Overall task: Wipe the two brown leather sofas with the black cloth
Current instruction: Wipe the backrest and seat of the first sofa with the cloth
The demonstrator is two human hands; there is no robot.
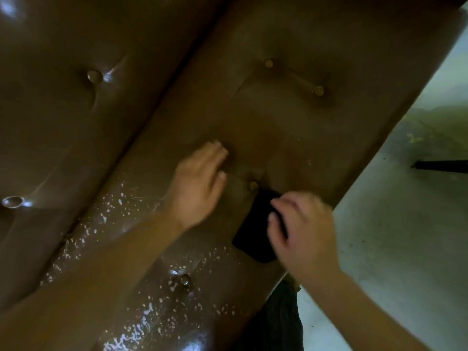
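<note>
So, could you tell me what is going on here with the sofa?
A person is wiping a brown leather sofa. The right hand holds the black cloth against the seat beside a tufting button, while the left hand rests flat on it. White flecks cover the nearer part.

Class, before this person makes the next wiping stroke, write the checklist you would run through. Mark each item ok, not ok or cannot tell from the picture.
1. Cloth in hand: ok. The right hand holds the black cloth.
2. Cloth touching leather: ok. It lies on the sofa seat.
3. Other hand out of the way: ok. The left hand rests flat on the seat, apart from the cloth.
4. Seat free of marks: not ok. White flecks dot the seat nearer the person.
5. Dimple around the button cleaned: cannot tell.
</note>
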